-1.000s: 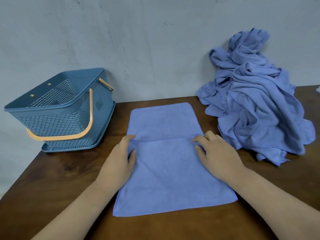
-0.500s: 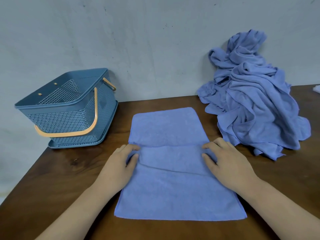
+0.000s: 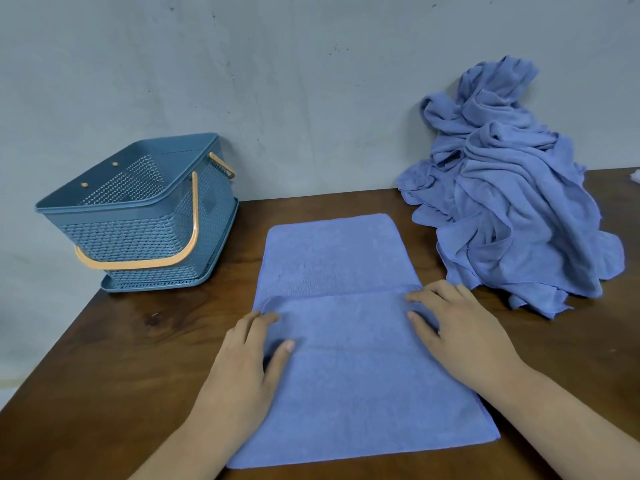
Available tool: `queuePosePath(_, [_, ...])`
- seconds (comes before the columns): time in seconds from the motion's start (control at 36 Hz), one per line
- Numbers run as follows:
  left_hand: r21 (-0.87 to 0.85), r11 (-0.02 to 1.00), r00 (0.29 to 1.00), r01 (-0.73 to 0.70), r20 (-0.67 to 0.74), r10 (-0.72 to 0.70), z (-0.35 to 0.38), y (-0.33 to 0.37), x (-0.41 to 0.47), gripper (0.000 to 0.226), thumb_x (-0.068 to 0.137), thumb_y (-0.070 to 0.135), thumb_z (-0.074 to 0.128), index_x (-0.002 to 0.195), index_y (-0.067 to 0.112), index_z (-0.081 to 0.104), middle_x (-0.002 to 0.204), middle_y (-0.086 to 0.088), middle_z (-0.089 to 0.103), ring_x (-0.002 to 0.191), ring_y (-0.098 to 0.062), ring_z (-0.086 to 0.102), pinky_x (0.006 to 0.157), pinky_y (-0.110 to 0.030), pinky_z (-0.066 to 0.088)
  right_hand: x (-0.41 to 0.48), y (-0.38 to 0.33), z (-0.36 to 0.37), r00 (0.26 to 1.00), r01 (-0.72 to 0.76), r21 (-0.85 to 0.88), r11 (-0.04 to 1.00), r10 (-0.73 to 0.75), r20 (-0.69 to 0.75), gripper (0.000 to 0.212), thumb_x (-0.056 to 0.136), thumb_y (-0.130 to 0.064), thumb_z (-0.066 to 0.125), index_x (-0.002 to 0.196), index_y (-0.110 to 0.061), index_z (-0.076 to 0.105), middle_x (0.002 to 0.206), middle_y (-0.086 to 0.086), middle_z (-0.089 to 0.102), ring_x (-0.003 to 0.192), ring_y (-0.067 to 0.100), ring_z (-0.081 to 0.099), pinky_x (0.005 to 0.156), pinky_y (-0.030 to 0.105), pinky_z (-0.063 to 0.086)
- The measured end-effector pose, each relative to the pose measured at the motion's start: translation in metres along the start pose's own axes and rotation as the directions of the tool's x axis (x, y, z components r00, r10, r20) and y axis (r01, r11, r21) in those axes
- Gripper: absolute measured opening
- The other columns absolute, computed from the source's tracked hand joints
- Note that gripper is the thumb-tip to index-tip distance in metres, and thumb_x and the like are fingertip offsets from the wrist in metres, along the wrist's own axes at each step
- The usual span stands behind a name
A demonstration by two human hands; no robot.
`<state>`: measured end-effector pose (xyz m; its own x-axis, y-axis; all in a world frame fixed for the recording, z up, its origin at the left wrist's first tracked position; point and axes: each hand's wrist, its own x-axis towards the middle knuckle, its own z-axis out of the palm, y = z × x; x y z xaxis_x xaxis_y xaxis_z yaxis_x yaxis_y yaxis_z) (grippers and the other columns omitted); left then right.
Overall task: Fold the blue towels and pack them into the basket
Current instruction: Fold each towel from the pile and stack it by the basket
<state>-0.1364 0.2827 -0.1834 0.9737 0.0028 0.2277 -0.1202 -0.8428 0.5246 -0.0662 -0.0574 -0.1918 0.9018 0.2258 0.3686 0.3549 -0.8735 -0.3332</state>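
A blue towel [image 3: 346,375] lies flat on the wooden table [image 3: 138,358], its near part doubled over with the free edge running across the middle. My left hand [image 3: 242,368] pinches the left end of that edge between thumb and fingers. At the right end of the same edge, my right hand [image 3: 457,337] grips the towel with curled fingers. The blue plastic basket [image 3: 114,237] with an orange handle stands at the back left, and what shows of its inside looks empty. A heap of crumpled blue towels [image 3: 512,209] leans on the wall at the back right.
The table's left edge runs diagonally below the basket. A grey wall [image 3: 311,98] closes off the back. Bare wood shows between the basket and the flat towel. A small white thing [image 3: 635,175] peeks in at the far right edge.
Both hands have slid a little nearer along the towel's sides while holding the folded layer. The short band of fold seen half a second ago has flattened out.
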Motion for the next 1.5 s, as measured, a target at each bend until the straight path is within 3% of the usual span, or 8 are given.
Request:
queuePosePath(0.25, [-0.156,0.985,0.996,0.071,-0.046,-0.079,-0.020,-0.003,0.046,0.012,0.102,0.033,0.066,0.110,0.042,0.071,0.099,0.020,0.069,0.089,-0.002,0.062,0.076,-0.017,0.043,0.003,0.000,-0.007,0.999,-0.045,0.233,0.972,0.049,-0.013,0.027,0.106,-0.031,0.057,0.128,-0.035,0.072,0.120,-0.027,0.063,0.103,0.007,0.058,0.084,0.031,0.054])
queuePosePath(0.47, [-0.467,0.884,0.958,0.017,-0.246,-0.149,-0.035,-0.002,0.074,0.026,0.106,0.010,0.061,0.104,0.032,0.075,0.063,0.016,0.056,0.054,-0.006,0.039,0.048,-0.015,0.029,0.040,-0.004,-0.026,0.976,-0.061,0.563,0.824,0.168,-0.141,0.042,0.107,-0.009,0.056,0.124,-0.043,0.072,0.120,-0.020,0.068,0.100,0.001,0.064,0.084,0.005,0.043])
queuePosePath(0.64, [-0.628,0.776,0.930,-0.054,-0.316,-0.191,-0.046,0.003,0.136,0.031,0.108,0.009,0.057,0.112,0.030,0.080,0.094,0.007,0.074,0.080,-0.007,0.054,0.065,-0.016,0.040,0.101,-0.007,-0.036,0.967,-0.059,0.613,0.788,0.198,-0.160,0.042,0.107,-0.008,0.056,0.129,-0.040,0.071,0.103,-0.003,0.072,0.076,0.014,0.063,0.069,0.019,0.051])
queuePosePath(0.75, [-0.585,0.810,0.922,-0.040,-0.335,-0.196,-0.031,-0.009,0.193,0.034,0.107,0.015,0.055,0.110,0.040,0.078,0.090,-0.002,0.074,0.068,-0.007,0.052,0.057,-0.019,0.040,0.154,-0.001,-0.021,0.956,-0.135,0.580,0.803,0.259,-0.136,0.041,0.108,-0.010,0.050,0.135,-0.034,0.069,0.083,-0.019,0.063,0.062,-0.002,0.058,0.059,0.010,0.041])
queuePosePath(0.86, [-0.364,0.920,0.958,0.148,-0.179,-0.225,0.005,-0.030,0.237,0.030,0.106,0.021,0.056,0.133,0.025,0.069,0.128,-0.002,0.072,0.118,-0.019,0.065,0.098,-0.033,0.047,0.189,0.010,0.014,0.957,-0.267,0.440,0.857,0.290,0.015,0.042,0.108,-0.009,0.044,0.142,-0.025,0.064,0.102,-0.006,0.068,0.080,0.005,0.065,0.069,0.024,0.053])
queuePosePath(0.97, [-0.033,0.987,0.982,0.158,-0.096,-0.161,0.041,-0.044,0.234,0.037,0.103,0.028,0.055,0.140,0.022,0.060,0.133,-0.005,0.062,0.123,-0.027,0.053,0.100,-0.037,0.041,0.183,0.020,0.057,0.964,-0.265,0.248,0.932,0.260,0.053,0.038,0.098,-0.010,0.047,0.077,-0.043,0.049,0.082,-0.013,0.048,0.081,0.022,0.045,0.069,0.031,0.037])
queuePosePath(1.11, [0.161,0.978,0.986,0.132,-0.127,-0.112,0.046,-0.036,0.224,0.034,0.105,0.032,0.053,0.137,0.024,0.061,0.136,-0.001,0.060,0.122,-0.026,0.049,0.100,-0.043,0.041,0.175,0.023,0.068,0.969,-0.248,0.073,0.966,0.245,0.040,0.039,0.105,-0.022,0.053,0.142,-0.019,0.063,0.140,0.004,0.060,0.123,0.031,0.049,0.098,0.038,0.047])
queuePosePath(1.5, [0.114,0.988,0.991,0.108,-0.095,-0.097,0.031,-0.033,0.166,0.033,0.104,0.030,0.059,0.136,0.023,0.065,0.133,0.002,0.062,0.118,-0.026,0.054,0.103,-0.041,0.042,0.117,0.012,0.043,0.984,-0.178,0.061,0.982,0.178,0.015,0.041,0.103,-0.022,0.057,0.143,-0.020,0.062,0.136,-0.003,0.062,0.106,0.021,0.050,0.094,0.035,0.048])
